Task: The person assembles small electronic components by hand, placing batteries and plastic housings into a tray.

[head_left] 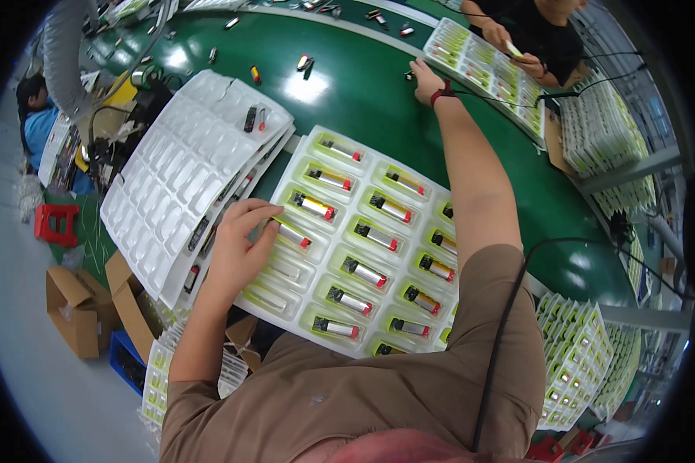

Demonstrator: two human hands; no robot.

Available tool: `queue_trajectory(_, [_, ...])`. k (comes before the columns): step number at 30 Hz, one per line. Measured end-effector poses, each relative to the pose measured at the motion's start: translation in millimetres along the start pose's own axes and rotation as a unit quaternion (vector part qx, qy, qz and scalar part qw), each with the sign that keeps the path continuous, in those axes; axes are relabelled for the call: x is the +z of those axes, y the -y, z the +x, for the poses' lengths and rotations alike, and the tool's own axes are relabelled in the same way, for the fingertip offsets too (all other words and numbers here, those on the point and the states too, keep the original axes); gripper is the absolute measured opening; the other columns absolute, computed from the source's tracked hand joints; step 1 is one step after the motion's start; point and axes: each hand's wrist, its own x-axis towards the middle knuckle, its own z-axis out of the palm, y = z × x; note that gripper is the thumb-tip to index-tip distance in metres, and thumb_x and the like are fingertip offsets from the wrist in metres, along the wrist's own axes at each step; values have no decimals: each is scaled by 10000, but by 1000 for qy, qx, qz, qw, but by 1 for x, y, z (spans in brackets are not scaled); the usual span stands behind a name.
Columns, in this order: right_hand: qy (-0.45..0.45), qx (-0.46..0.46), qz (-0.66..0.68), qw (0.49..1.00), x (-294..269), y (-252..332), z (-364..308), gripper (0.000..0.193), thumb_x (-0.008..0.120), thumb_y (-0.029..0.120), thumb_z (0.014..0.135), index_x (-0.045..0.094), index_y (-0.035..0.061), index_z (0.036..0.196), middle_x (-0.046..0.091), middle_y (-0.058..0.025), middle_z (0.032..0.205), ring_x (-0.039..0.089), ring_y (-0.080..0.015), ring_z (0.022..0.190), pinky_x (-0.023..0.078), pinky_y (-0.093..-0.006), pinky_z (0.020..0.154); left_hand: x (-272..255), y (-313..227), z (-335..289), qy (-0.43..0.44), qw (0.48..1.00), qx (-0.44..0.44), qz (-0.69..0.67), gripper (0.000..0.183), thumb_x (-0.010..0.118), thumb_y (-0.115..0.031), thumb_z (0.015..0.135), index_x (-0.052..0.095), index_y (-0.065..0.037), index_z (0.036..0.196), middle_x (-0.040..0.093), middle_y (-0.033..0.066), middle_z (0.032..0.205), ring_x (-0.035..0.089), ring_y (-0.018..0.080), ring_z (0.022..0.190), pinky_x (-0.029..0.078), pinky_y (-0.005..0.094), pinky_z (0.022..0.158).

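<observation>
A white tray point(378, 164) with yellow-green pockets lies tilted in front of me. Most of its visible pockets hold silver, yellow or black battery cells point(363, 272) with red ends. My left hand point(243, 241) is at the tray's left side, its thumb and forefinger closed at the upper end of a battery cell point(294, 234) in a pocket. Two pockets point(266, 297) below it look unfilled. My right hand point(427, 83) reaches far across the green work surface, fingertips closed at a small dark piece point(409, 76); its kind is too small to tell.
Stacked white trays point(162, 193) stand at the left, with loose pieces on and between them. Scattered battery cells point(304, 63) lie on the green surface point(347, 100). Opposite, a person point(544, 42) handles a piece over another tray point(483, 65). A black cable point(502, 309) runs past my right arm.
</observation>
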Motion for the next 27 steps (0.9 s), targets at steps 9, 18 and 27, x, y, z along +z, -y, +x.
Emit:
queue_trajectory(9, [49,44,-152,986,5,-21,20,235,477,117,1010,624,114,1193,564,-166,1345,596,-398,1242,523,-528,994,-19,-6,-3,-16,994,-61,-85,240,626,47,855,717,-21,1066,615,140,1143,619,303,1048,500,376,919])
queue_trajectory(18, [-62,-82,51,993,-69,-4,-46,344,593,238,997,635,34,1271,713,-214,1143,679,-394,1060,530,-470,911,-36,-12,-8,231,969,82,18,214,733,-21,782,705,-84,984,599,80,1159,534,313,1168,384,426,1059])
queue_trajectory(27, [-43,-112,322,939,-190,167,-264,296,713,69,907,669,4,1192,697,-100,990,658,-158,768,545,-283,695,-45,-5,-11,249,956,152,35,199,736,-74,891,633,-77,1062,630,65,1130,575,264,1161,405,393,1025])
